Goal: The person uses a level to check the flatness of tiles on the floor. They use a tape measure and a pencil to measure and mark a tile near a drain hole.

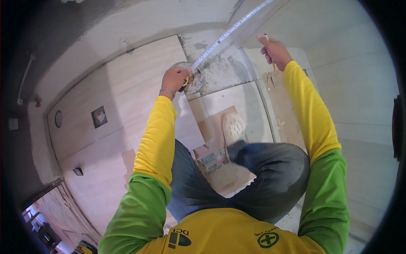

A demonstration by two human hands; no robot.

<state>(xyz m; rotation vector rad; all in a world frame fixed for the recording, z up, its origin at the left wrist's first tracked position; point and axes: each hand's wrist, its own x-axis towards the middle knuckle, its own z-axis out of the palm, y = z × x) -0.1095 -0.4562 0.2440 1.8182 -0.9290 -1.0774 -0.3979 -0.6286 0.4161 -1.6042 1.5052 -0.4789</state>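
My left hand [174,79] is closed around a tape measure [185,83], whose case shows black and orange below the fingers. Its white blade [230,29] runs out straight toward the far right, past the picture's top edge. A yellow pencil [274,66] is gripped in my right hand [277,51], which is raised near the right-hand tiled wall, apart from the blade. Beneath the left hand lies a round greyish disc-like thing [195,84], partly hidden. A large pale tile [189,122] has its edge just below that hand.
Brown cardboard [220,167] lies between my legs, under one shoe [234,127]. More cardboard [285,110] stretches along the right. Bare rough concrete [228,63] shows ahead. Tiles on the left have a square cutout [99,117]. A bucket [84,247] stands at lower left.
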